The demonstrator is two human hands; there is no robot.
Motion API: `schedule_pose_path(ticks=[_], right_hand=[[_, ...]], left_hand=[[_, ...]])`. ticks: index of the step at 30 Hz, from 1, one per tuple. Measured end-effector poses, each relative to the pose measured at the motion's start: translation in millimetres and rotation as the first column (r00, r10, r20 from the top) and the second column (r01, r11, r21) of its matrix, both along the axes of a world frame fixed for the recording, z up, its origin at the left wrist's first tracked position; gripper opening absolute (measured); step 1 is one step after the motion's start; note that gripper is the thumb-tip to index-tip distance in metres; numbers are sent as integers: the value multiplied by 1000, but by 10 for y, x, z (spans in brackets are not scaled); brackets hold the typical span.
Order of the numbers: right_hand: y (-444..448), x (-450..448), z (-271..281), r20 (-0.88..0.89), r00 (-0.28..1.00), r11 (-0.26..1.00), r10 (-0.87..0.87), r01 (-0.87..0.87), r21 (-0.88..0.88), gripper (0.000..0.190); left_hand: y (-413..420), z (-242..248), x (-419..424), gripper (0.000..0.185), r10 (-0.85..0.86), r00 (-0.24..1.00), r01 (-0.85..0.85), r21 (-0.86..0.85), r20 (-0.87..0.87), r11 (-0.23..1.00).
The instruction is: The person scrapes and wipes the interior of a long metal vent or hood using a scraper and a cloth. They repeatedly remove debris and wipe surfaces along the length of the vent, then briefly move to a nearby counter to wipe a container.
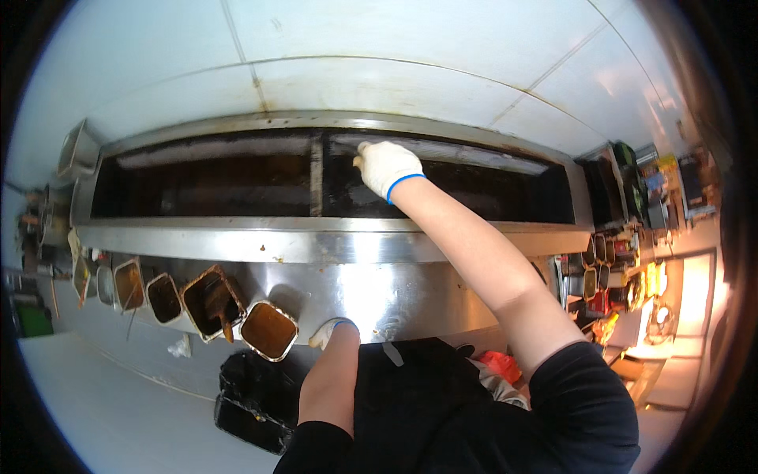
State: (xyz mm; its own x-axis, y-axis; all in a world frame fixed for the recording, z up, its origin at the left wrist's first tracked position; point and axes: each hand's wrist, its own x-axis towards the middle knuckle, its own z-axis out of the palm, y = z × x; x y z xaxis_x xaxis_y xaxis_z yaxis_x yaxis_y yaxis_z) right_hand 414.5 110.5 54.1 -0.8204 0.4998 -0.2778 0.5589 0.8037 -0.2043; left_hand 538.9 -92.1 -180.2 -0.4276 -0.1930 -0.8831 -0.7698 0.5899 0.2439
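Observation:
My right hand point(388, 167), in a white knit glove with a blue cuff, reaches over a long, dark, recessed trough point(225, 178) framed in stainless steel. It is just right of the metal divider bar point(316, 178). Its fingers are curled; whether anything is in them cannot be made out. My left hand point(327, 333), gloved the same way, is low at the front edge of the steel counter point(367, 296), its fingers mostly hidden by the wrist. Just left of it stands a square metal container point(269, 330) of brown-orange sauce.
Farther left, a larger container point(204, 305) holds a brush point(224, 320) in dark residue, beside several smaller containers. Black bins point(251, 415) stand on the floor at lower left. A white panelled wall point(379, 83) rises behind the trough. Shelves with tubs point(598, 278) are at right.

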Motion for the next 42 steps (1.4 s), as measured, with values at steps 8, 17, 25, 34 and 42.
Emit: schedule_pose_path(ticks=[8,17,25,34,42], right_hand=[[943,2104,352,-158,986,996,-48,36,-78,29],[2747,4307,1163,505,763,913,-403,376,160,69],[3771,4624,944,808,527,944,264,-313,-104,56],[3707,3852,602,798,319,819,511,-464,-339,44],[3428,3352,335,649,330,688,685,-584,-430,44]], left_hand=[[-207,-101,112,64,97,991,-101,-38,-93,994],[-241,-263,78,65,231,954,-262,-156,-189,952],[-268,-388,115,66,329,908,-390,-236,-259,890],[-297,-463,156,68,396,868,-479,-294,-300,827],[-328,-496,112,69,456,832,-548,-330,-317,769]])
